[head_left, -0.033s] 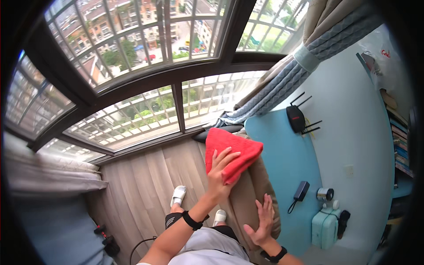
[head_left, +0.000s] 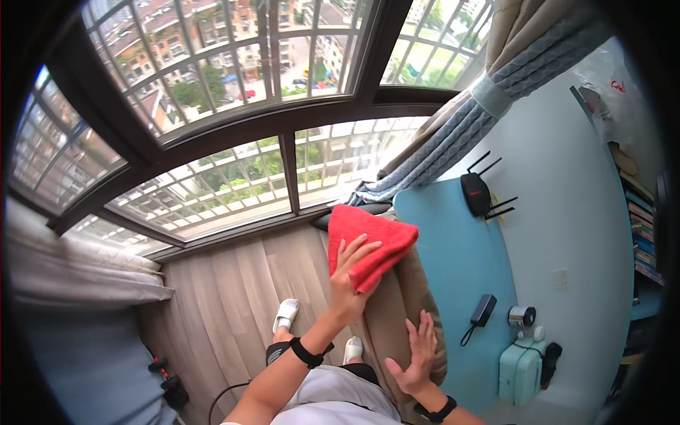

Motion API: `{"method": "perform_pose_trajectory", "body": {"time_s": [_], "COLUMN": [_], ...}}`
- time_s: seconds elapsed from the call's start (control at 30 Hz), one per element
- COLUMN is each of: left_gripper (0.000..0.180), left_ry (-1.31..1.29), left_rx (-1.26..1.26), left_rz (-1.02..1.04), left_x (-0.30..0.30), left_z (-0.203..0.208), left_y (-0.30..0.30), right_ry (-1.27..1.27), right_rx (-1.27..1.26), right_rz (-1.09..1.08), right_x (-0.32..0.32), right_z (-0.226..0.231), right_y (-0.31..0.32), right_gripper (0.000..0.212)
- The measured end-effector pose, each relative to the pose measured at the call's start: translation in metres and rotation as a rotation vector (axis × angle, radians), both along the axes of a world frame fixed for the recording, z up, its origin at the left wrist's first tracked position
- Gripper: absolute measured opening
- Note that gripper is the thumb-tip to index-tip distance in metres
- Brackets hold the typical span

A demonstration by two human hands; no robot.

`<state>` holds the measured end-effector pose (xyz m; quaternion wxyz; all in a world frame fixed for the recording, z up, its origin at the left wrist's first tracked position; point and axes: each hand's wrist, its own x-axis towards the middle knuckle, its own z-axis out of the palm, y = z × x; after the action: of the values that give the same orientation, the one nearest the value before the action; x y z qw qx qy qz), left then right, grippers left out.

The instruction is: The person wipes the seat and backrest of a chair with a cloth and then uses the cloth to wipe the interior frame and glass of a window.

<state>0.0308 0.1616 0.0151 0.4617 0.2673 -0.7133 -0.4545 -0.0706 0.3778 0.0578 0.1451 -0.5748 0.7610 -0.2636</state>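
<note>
A folded red towel is at the middle of the view, over the far end of a beige cushion and below the window; whether its underside touches the cushion cannot be told. The left hand has hold of it, fingers laid across the upper face, with the thumb hidden; this grip looks closed but not clenched. The right hand holds nothing, its fingers straight and thumb apart, above or lightly on the cushion's near end; contact is unclear. Beside the cushion, the light blue tabletop carries a black router and a dark rectangular device with a cord loop.

To handle the towel well, the left fingers would best spread their pressure evenly over the fold, so that the layers do not slide apart and the outer corner does not droop. The right palm seems best kept flat and relaxed, ready to steady the cushion or take a loose edge.

Compared with the earlier frame, little differs: towel and hands sit slightly further left, while the router and window frame shift slightly right, which suggests a small head movement. The hold itself looks unchanged.
</note>
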Motion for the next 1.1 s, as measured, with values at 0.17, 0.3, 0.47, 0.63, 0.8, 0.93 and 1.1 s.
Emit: {"method": "perform_pose_trajectory", "body": {"time_s": [0.17,0.3,0.47,0.63,0.8,0.93,1.1], "left_gripper": [0.042,0.053,0.053,0.057,0.055,0.057,0.038], "left_ry": [0.172,0.188,0.245,0.584,0.958,0.817,0.693], "left_rx": [0.192,0.259,0.726,0.949,1.278,1.166,1.373], "left_rz": [0.136,0.275,0.191,0.205,-0.096,-0.053,-0.143], "left_x": [0.009,0.019,0.048,0.072,0.088,0.088,0.087], "left_z": [0.002,-0.003,-0.006,-0.019,-0.038,-0.037,-0.043], "left_y": [0.062,0.131,0.223,0.252,0.216,0.201,0.212], "right_ry": [0.014,-0.009,0.033,0.053,0.120,0.115,0.135], "right_rx": [-0.075,-0.148,-0.168,-0.182,-0.168,-0.171,-0.154], "right_rz": [-0.029,0.006,0.037,0.061,0.010,0.001,-0.031], "right_x": [0.011,0.012,0.005,0.007,0.014,0.019,0.018], "right_z": [-0.006,-0.010,-0.016,-0.016,-0.014,-0.014,-0.007], "right_y": [0.005,0.008,0.015,0.015,0.014,0.011,0.013], "right_gripper": [0.074,0.065,0.059,0.058,0.057,0.056,0.056]}}
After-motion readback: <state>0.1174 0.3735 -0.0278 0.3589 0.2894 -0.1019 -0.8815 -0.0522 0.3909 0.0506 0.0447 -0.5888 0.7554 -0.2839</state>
